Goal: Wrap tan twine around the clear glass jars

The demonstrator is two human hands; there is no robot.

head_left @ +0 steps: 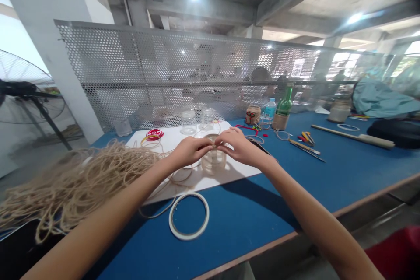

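A clear glass jar point(213, 165) stands upright on a white sheet point(236, 176) in front of me. At its mouth my left hand point(193, 151) and my right hand point(239, 145) meet from either side, thumbs and fingers pinched together over the near rim. What the fingertips hold is too small to make out. Loose strands of twine curl on the sheet just left of the jar, leading from a large tangled heap of twine point(95, 179). Nearer to me, a roll of white tape point(172, 218) lies flat on the blue table point(243, 227).
Behind the jar stand two more glass jars point(189, 123) and a red spool point(154, 134). Toward the right are a twine-wrapped jar point(252, 116), a green bottle point(286, 100), a water bottle point(270, 108), cutting tools point(306, 138) and a long rolled stick point(354, 134). A perforated metal screen point(164, 65) borders the back.
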